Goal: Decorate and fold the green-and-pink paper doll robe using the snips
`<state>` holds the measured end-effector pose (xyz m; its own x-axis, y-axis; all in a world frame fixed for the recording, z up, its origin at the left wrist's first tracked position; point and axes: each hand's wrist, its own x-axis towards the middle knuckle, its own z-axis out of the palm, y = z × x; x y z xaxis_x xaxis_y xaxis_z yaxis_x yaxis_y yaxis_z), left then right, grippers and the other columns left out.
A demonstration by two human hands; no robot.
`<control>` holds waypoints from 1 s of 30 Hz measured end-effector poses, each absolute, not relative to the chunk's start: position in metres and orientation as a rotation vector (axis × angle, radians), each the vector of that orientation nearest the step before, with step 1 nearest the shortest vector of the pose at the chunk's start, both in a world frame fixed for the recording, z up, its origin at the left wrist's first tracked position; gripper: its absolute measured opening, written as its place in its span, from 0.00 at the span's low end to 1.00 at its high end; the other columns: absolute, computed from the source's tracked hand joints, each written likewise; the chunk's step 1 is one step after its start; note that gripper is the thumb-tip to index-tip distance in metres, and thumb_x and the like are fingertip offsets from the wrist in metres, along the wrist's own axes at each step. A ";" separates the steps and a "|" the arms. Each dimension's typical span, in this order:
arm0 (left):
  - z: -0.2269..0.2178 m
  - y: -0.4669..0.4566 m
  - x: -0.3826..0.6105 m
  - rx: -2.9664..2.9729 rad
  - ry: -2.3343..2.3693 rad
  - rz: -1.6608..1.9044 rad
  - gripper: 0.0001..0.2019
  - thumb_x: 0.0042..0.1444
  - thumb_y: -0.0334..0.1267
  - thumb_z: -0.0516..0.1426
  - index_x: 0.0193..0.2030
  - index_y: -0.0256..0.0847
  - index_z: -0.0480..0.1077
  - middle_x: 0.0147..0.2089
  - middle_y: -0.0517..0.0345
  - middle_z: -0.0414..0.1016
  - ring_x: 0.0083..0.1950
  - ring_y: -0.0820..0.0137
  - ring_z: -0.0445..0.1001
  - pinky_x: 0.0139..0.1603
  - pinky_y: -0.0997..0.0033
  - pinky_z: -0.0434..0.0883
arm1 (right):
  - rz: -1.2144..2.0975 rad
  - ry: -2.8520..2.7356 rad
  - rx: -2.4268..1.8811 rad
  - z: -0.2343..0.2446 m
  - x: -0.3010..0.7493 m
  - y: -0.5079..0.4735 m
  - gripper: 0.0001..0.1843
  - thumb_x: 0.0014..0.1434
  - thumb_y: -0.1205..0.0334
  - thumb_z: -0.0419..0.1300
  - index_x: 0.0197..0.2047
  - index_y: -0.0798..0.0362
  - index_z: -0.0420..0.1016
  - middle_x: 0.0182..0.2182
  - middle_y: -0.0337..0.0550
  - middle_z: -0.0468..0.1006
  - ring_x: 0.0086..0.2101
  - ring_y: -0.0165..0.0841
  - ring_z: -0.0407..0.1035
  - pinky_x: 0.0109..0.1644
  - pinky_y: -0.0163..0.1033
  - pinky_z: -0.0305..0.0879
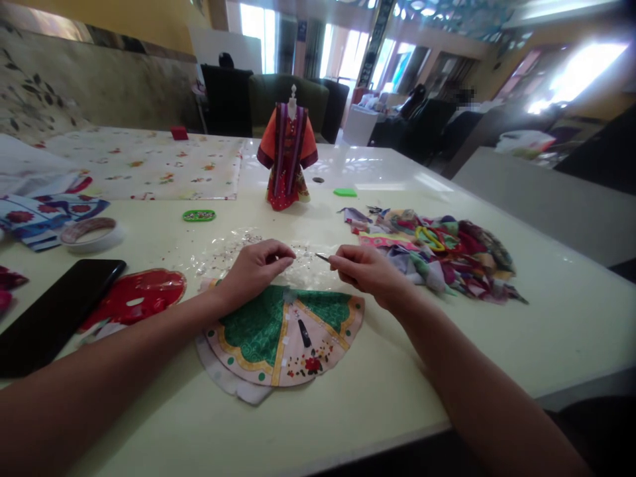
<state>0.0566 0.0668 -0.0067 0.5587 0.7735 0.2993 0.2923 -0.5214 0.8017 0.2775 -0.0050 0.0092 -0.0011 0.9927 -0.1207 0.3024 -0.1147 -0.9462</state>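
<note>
My left hand (261, 268) is raised over a clear plastic sheet (213, 255) strewn with tiny specks. Its thumb and forefinger are pinched together, and anything between them is too small to make out. Facing it, my right hand (365, 268) grips a thin, pointed dark tool (322, 257), whose tip points left toward my left fingertips without touching them. Below both hands lies a fan-shaped cloth piece (253, 331), green with gold bands and a pale border. A red flower and a small dark oblong piece (303, 333) show on its pale panel.
A small robe on a stand (287, 156) stands behind. Fabric scraps (447, 255) are heaped at right. Leftward lie a green tray (199, 215), a tape roll (92, 234), a black phone (59, 311) and a red piece (149, 291). A bright green block (344, 193) sits farther back.
</note>
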 end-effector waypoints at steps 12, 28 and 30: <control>-0.002 0.052 0.062 2.257 0.805 0.975 0.05 0.59 0.39 0.59 0.37 0.42 0.76 0.39 0.56 0.74 0.45 0.67 0.71 0.51 0.64 0.65 | 0.810 -1.706 -1.483 0.009 0.261 -0.012 0.18 0.59 0.51 0.57 0.23 0.52 0.60 0.21 0.33 0.58 0.25 0.26 0.52 0.28 0.34 0.49; 0.005 0.047 0.062 2.238 0.902 0.946 0.05 0.58 0.35 0.57 0.34 0.41 0.73 0.34 0.58 0.71 0.39 0.69 0.69 0.44 0.67 0.65 | 0.176 -1.945 -1.630 0.008 0.254 -0.021 0.17 0.62 0.48 0.55 0.28 0.51 0.66 0.21 0.37 0.69 0.23 0.28 0.57 0.29 0.36 0.46; 0.007 0.047 0.062 2.296 0.901 0.979 0.04 0.58 0.35 0.57 0.34 0.41 0.74 0.34 0.57 0.72 0.40 0.68 0.69 0.44 0.66 0.65 | 0.115 -1.964 -1.631 0.007 0.254 -0.021 0.17 0.63 0.48 0.54 0.29 0.50 0.66 0.21 0.37 0.70 0.23 0.28 0.57 0.29 0.36 0.46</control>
